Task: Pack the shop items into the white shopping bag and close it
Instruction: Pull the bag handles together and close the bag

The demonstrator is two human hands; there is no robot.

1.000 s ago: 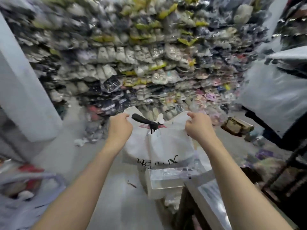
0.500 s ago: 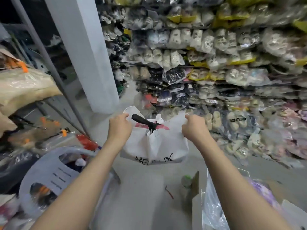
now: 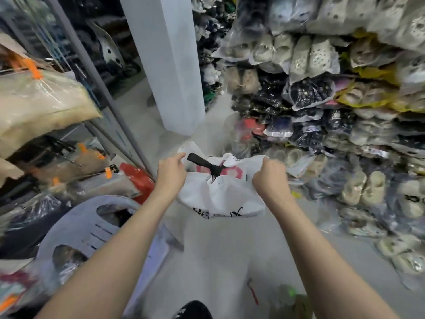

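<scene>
White shopping bag (image 3: 220, 199) held aloft over grey floor (image 3: 218, 261), mouth upward, long axis left-to-right between the grips. Black handle (image 3: 202, 162) and pink item (image 3: 232, 173) protruding at the top. Left hand (image 3: 171, 172) and right hand (image 3: 269, 178) each clenched on a rim corner. Judged step: closing; next, drawing rims together over contents.

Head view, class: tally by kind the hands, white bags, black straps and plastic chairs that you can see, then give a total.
Hands: 2 (left hand, right hand)
White shopping bag: 1
Black strap: 1
Plastic chair: 1
Total: 5
</scene>
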